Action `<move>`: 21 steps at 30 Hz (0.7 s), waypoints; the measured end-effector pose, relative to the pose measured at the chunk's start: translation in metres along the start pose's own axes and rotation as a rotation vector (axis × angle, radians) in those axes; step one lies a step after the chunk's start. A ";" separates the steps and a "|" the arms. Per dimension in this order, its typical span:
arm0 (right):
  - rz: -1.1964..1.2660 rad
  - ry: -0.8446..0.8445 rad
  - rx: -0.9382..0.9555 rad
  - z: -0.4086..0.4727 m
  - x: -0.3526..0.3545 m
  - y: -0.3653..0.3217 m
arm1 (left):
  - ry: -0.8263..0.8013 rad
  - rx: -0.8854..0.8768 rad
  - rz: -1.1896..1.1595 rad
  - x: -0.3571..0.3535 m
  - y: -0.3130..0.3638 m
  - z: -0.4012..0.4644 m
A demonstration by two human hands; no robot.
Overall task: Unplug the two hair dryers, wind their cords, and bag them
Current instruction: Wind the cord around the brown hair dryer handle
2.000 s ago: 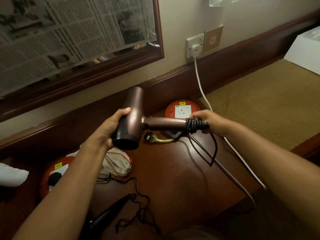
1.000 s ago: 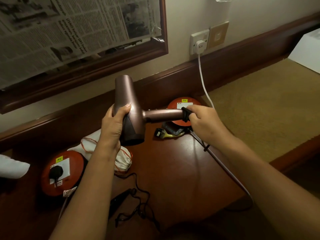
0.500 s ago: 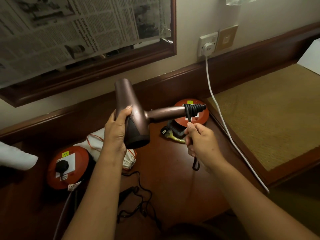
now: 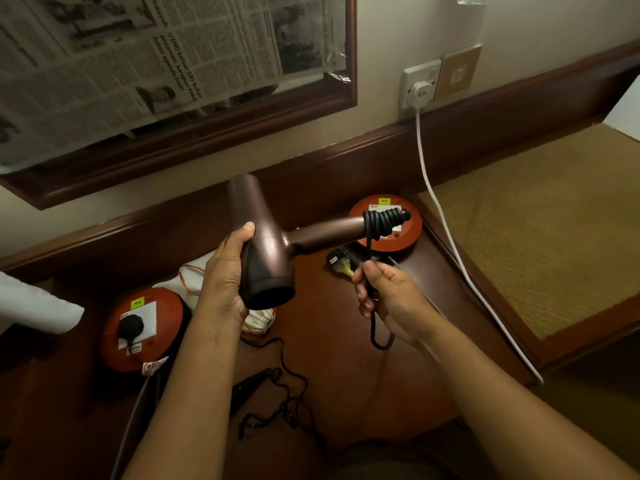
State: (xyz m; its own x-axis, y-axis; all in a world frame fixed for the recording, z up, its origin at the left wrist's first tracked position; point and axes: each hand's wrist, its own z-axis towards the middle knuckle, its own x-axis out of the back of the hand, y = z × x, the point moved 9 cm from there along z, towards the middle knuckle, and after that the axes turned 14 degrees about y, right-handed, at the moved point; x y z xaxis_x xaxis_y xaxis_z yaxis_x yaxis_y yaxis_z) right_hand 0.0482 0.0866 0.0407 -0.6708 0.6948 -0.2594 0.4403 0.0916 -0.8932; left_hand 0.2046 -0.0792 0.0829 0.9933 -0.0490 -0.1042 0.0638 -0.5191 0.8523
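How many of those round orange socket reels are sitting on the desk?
2. One orange reel sits at the back right, behind the wound handle of the hair dryer. The other sits at the left with a black plug in it. More may lie outside the view.

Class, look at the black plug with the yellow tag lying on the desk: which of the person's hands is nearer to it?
Right. The right hand holds the cord just beside the black plug; the left hand grips the hair dryer farther off, on the plug's other side.

Dark wooden desk [image 4: 332, 358]: two orange socket reels [image 4: 138, 355] [image 4: 408, 237], white drawstring bag [image 4: 258, 320], black hair dryer [image 4: 247, 388], loose plug [image 4: 337, 261].
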 end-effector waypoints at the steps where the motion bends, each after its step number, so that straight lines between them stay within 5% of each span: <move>1: -0.030 0.002 0.001 0.001 0.000 0.001 | -0.005 0.017 -0.004 0.001 -0.001 -0.001; 14: -0.195 -0.112 -0.017 0.026 -0.016 0.006 | -0.032 0.116 -0.018 0.024 0.006 -0.010; 21: -0.497 -0.147 0.190 0.039 -0.028 -0.021 | -0.035 0.150 -0.015 0.046 0.015 -0.017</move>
State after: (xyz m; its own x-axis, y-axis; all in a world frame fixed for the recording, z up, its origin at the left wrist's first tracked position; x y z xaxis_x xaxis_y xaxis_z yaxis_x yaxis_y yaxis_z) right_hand 0.0345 0.0377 0.0528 -0.8526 0.4927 0.1744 -0.0573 0.2435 -0.9682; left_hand 0.2526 -0.0741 0.0995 0.9883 -0.0686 -0.1365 0.0612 -0.6413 0.7649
